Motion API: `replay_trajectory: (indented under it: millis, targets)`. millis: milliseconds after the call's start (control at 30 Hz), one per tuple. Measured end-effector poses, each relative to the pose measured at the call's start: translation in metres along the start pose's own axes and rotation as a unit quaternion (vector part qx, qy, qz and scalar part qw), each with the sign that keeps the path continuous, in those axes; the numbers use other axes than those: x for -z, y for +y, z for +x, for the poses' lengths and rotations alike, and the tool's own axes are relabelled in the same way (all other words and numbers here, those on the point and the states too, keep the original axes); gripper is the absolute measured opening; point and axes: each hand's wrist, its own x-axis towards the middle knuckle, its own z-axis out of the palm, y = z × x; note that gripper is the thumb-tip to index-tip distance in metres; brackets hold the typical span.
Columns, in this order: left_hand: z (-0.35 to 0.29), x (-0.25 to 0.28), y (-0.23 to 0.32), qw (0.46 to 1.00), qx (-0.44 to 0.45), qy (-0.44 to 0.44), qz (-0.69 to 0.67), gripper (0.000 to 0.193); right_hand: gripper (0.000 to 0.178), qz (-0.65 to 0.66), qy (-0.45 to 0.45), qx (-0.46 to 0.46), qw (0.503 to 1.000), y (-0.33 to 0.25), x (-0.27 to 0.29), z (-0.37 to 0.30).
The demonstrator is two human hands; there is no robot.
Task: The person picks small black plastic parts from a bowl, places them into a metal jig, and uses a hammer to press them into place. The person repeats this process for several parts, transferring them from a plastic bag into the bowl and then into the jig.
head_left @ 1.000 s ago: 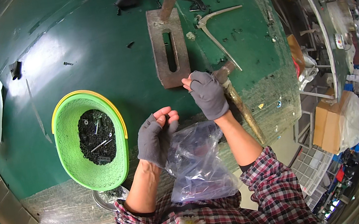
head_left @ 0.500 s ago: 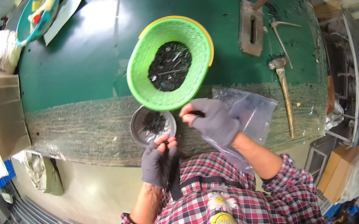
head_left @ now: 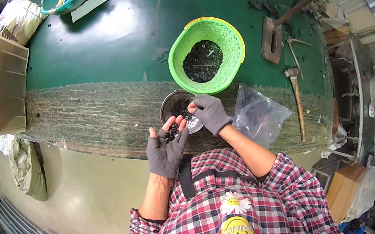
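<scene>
Palm up, my left hand (head_left: 166, 154) in a grey fingerless glove carries several small black rings (head_left: 171, 132) on its partly spread fingers, at the near left of a metal bowl (head_left: 164, 105). More black rings (head_left: 180, 109) lie inside that bowl. My right hand (head_left: 211, 113), gloved alike, is over the bowl's right side with thumb and fingertips drawn together; whatever they pinch is too small to make out. Just beyond the bowl stands a light green basket (head_left: 229, 43) with a yellow handle, holding a heap of dark small parts (head_left: 200, 60).
A clear plastic bag (head_left: 261, 114) lies right of my right hand. Farther right are a hammer (head_left: 299, 108) and a metal block with a long handle (head_left: 272, 41). An open-sided box (head_left: 9, 87) stands at the left; a teal basin (head_left: 67, 5) is at the far left.
My left hand has opened out, showing the black rings on its fingers. My right hand has moved left, over the bowl. The whole view has shifted.
</scene>
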Motion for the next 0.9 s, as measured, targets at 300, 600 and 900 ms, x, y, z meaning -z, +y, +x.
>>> replay_trajectory:
  millis: [300,600,900]
  targets:
    - [0.011,-0.006,0.003,0.997,0.033,-0.023,0.065,0.074,0.014,0.001,-0.055,0.148,0.988,-0.043,0.004,-0.005]
    - [0.017,0.000,0.011,0.998,0.049,0.025,0.040,0.070,0.010,0.071,-0.075,0.057,0.993,-0.029,0.003,0.005]
    - [0.027,-0.003,0.016,0.996,0.043,0.026,0.074,0.067,0.019,0.438,-0.087,-0.220,0.867,0.002,-0.003,0.000]
